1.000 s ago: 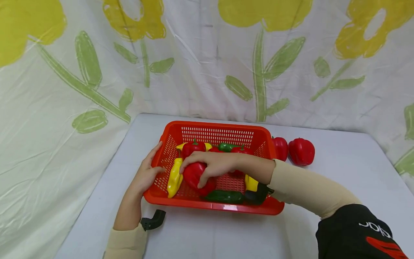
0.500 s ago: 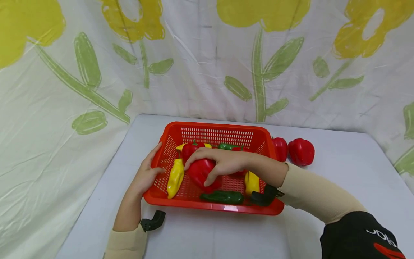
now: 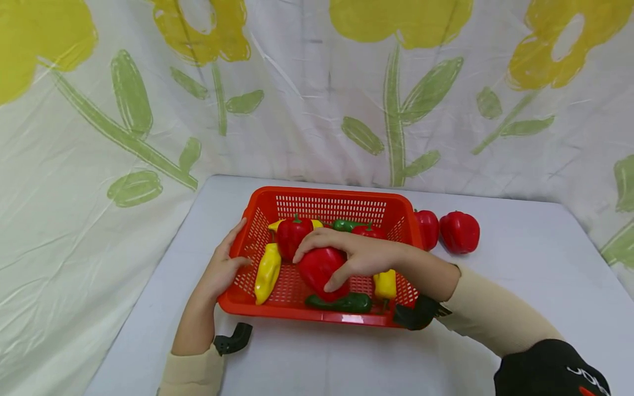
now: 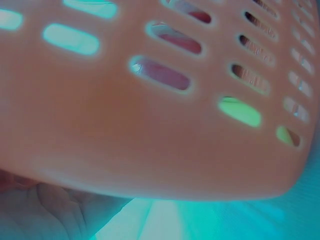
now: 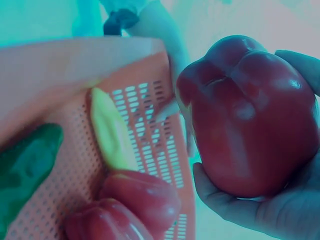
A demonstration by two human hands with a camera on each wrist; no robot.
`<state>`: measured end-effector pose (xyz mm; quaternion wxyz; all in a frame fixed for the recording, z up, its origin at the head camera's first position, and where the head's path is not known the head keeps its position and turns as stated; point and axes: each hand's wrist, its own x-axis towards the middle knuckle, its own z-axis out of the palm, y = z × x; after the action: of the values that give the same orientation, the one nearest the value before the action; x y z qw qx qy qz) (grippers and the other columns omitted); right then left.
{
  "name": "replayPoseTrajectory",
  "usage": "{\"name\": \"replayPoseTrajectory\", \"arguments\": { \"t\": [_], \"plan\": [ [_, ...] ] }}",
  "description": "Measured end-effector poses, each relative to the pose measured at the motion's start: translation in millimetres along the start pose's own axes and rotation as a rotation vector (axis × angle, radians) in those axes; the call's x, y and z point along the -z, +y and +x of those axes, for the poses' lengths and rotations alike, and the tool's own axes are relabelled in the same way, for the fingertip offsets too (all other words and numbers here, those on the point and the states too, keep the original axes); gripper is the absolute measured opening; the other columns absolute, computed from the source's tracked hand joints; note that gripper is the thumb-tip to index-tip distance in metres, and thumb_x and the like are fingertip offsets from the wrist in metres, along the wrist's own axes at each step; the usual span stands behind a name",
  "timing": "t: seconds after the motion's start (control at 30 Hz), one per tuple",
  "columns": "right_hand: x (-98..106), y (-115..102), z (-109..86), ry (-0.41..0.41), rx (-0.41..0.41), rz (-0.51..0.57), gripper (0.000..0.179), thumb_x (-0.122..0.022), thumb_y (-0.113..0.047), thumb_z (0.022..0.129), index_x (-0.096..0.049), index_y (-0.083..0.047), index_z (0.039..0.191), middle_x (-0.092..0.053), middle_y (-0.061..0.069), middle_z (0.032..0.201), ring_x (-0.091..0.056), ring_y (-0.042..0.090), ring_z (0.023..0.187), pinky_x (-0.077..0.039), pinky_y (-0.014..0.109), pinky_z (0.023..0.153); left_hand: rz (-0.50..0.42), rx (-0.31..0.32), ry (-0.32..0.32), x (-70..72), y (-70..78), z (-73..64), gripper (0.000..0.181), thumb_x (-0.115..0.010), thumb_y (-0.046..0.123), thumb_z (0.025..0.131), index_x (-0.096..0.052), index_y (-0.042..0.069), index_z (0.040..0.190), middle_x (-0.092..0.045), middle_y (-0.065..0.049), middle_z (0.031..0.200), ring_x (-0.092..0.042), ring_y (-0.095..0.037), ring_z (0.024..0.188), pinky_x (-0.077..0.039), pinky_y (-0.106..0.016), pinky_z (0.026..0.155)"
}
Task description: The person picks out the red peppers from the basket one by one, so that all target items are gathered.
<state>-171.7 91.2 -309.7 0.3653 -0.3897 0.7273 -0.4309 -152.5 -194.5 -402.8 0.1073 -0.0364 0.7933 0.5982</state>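
Observation:
A red bell pepper (image 3: pixel 319 269) is in my right hand (image 3: pixel 364 254), fingers at its far side and thumb at its near side. It is over the middle of a red perforated plastic basket (image 3: pixel 327 193). The right wrist view shows the pepper's lobed end (image 5: pixel 240 90) between thumb and fingers. My left hand (image 3: pixel 223 269) grips the basket's left rim, thumb inside and fingers along the outer wall. The left wrist view holds mostly the basket wall (image 4: pixel 125 140), with part of the left hand (image 4: pixel 55 215) below it.
Inside the basket lie a long yellow pepper (image 3: pixel 268 272), a red bell pepper (image 3: pixel 293 236), a green pepper (image 3: pixel 344 302), a yellow pepper (image 3: pixel 384 284) and others partly hidden by my right hand. Two red bell peppers (image 3: pixel 459 232) sit on the white table (image 3: pixel 525 247) right of the basket.
My right hand has moved to the right with the red bell pepper, uncovering more of the red pepper behind it and the yellow pepper at right. The left hand stays on the rim.

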Motion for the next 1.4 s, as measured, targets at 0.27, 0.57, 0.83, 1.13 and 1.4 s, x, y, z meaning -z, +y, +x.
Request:
{"name": "replayPoseTrajectory", "arguments": {
  "t": [0.27,0.57,0.83,1.13,1.4],
  "plan": [
    [-8.1,1.9,-14.5,0.021,0.044,-0.013,0.057,-0.072,-0.013,0.072,-0.052,-0.023,0.125,-0.042,-0.002,0.132,-0.038,0.022,0.122,-0.054,0.03,0.083,0.008,0.003,-0.001,0.4,0.9,-0.5,0.081,-0.046,-0.004,0.085,-0.015,0.036,0.149,-0.02,-0.011,0.154,-0.041,-0.037,0.126,-0.049,-0.047,0.091],
    [-12.2,7.1,-32.9,0.083,0.08,0.005,0.057,-0.072,-0.014,0.074,-0.051,-0.021,0.126,-0.04,0.003,0.135,-0.036,0.026,0.125,-0.054,0.031,0.085,-0.005,0.004,-0.007,0.2,1.9,-0.6,0.081,-0.045,-0.004,0.086,-0.014,0.036,0.149,-0.021,-0.011,0.154,-0.041,-0.037,0.126,-0.049,-0.047,0.09],
    [-13.0,12.2,-53.4,0.146,0.109,0.027,0.055,-0.071,-0.016,0.074,-0.052,-0.022,0.126,-0.04,0.004,0.134,-0.034,0.029,0.125,-0.054,0.034,0.085,-0.01,0.002,0.001,-0.6,1.0,-0.6,0.081,-0.045,-0.004,0.085,-0.015,0.034,0.149,-0.022,-0.012,0.153,-0.042,-0.038,0.125,-0.05,-0.047,0.089],
    [-13.3,20.8,-73.5,0.212,0.178,0.098,0.058,-0.07,-0.012,0.073,-0.049,-0.018,0.127,-0.035,0.01,0.136,-0.03,0.031,0.128,-0.054,0.04,0.086,-0.01,0.001,-0.004,-0.3,-0.3,0.7,0.08,-0.044,-0.004,0.085,-0.015,0.034,0.149,-0.021,-0.01,0.154,-0.041,-0.037,0.126,-0.05,-0.047,0.089],
    [-16.2,33.8,-90.2,0.274,0.254,0.153,0.054,-0.066,-0.006,0.075,-0.048,-0.012,0.126,-0.035,0.006,0.137,-0.031,0.019,0.128,-0.054,0.042,0.087,-0.006,-0.003,-0.006,-1.0,1.3,-0.1,0.08,-0.045,-0.004,0.085,-0.015,0.033,0.149,-0.022,-0.012,0.153,-0.041,-0.038,0.125,-0.05,-0.046,0.089]
  ]
}}
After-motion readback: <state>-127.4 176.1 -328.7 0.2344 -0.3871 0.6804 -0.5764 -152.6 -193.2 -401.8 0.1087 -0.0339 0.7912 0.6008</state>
